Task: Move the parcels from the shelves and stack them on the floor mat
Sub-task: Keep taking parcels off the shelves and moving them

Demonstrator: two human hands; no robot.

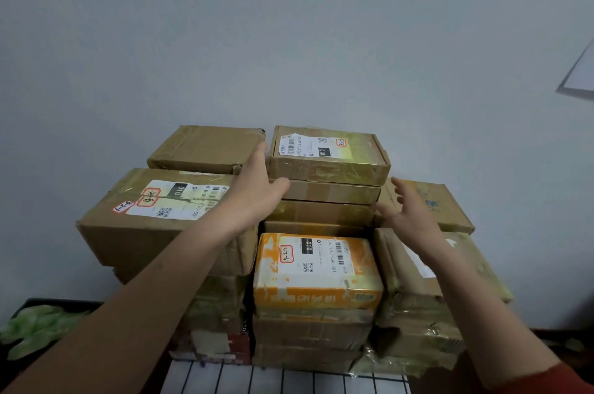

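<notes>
**A:** Which parcel is in play, and where is it?

**B:** The small labelled box (328,152), topmost, straight above the orange parcel (318,271) and a little behind it. Everything seems to stand on the gridded mat (289,382) just below the orange parcel, though I can't be sure of that.

**A:** And the hands?

**B:** The left hand (257,181) is up and left of the orange parcel, fingers straight along the small box's left side. Whether it is touching or just beside, I cannot tell. Its grip is wide and holds nothing. The right hand (408,207) is up and right of the orange parcel, fingers spread, grip wide too, and apart from the box.

**A:** So what's the step?

**B:** Squaring that box, I'd judge. Bring both palms flat to opposite sides, press evenly, and nudge until its edges sit over the flat box (324,192) beneath. Don't shove from one side alone, because taped cardboard slides.
</notes>
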